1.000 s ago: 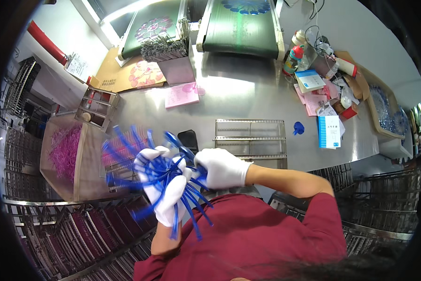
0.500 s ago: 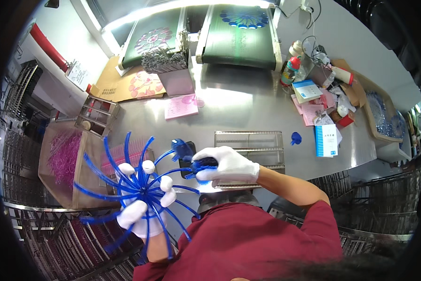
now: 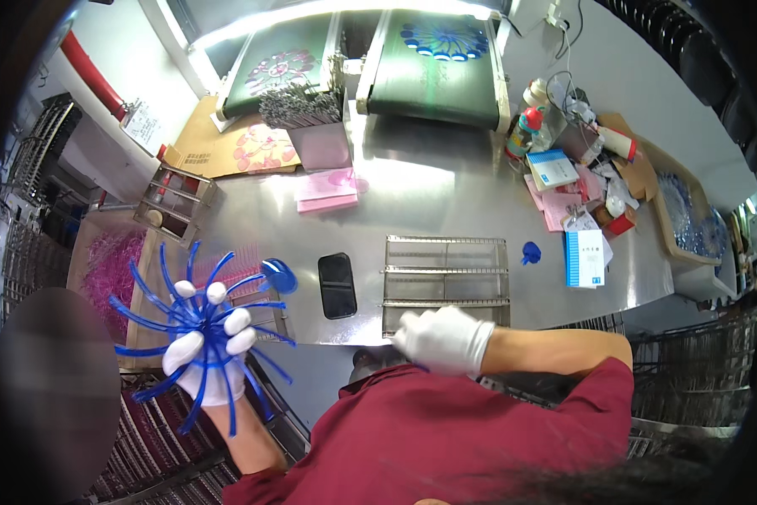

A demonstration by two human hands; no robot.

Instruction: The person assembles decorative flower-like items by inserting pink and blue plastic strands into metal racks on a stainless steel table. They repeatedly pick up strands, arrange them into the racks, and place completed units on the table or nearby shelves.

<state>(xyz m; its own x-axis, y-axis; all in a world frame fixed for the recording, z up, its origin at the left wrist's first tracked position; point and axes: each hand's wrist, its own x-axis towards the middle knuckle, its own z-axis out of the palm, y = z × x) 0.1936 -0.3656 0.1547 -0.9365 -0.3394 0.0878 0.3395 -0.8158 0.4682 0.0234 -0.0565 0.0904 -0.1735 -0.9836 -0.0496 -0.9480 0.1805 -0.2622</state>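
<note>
1. Gripping blue spoked piece around its middle with left hand, left of phone.
2. Fanned without one long axis; disc tip toward phone.
3. Holding right hand curled right of phone, farther from piece; cannot tell whether loaded.

White gloves cover the fingers, while a maroon shirt with short sleeves sits well behind them.
</note>
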